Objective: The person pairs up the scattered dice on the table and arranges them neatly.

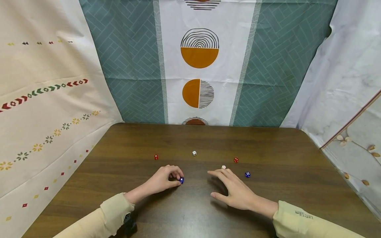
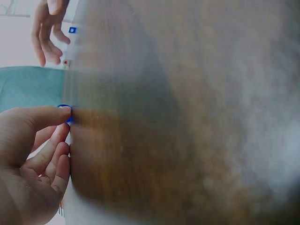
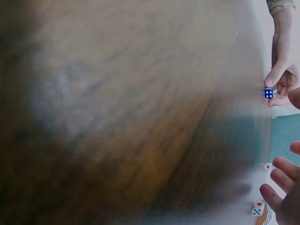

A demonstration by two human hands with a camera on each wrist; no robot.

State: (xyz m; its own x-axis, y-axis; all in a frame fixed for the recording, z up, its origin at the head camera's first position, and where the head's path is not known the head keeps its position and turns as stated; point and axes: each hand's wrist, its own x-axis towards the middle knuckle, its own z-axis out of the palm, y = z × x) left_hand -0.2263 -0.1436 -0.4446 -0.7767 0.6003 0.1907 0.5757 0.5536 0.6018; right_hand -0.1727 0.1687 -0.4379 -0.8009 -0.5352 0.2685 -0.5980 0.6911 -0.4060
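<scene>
My left hand (image 1: 166, 179) pinches a blue die (image 1: 181, 180) between thumb and index finger, low over the brown table (image 1: 190, 211). The right wrist view shows the four-dot side of this blue die (image 3: 268, 93). In the left wrist view the thumb covers part of it. My right hand (image 1: 235, 190) is held over the table to the right, fingers spread and nothing in them. Just beyond its fingertips lies a white die (image 1: 224, 167). A second blue die (image 1: 247, 174) lies to the right of that hand.
Farther back on the table are a red die (image 1: 156, 157) at left, a white die (image 1: 194, 153) near the middle and another red die (image 1: 236, 160) at right. A patterned curtain (image 1: 137, 66) hangs behind the table's far edge, with printed cloth (image 1: 44, 115) at the left side.
</scene>
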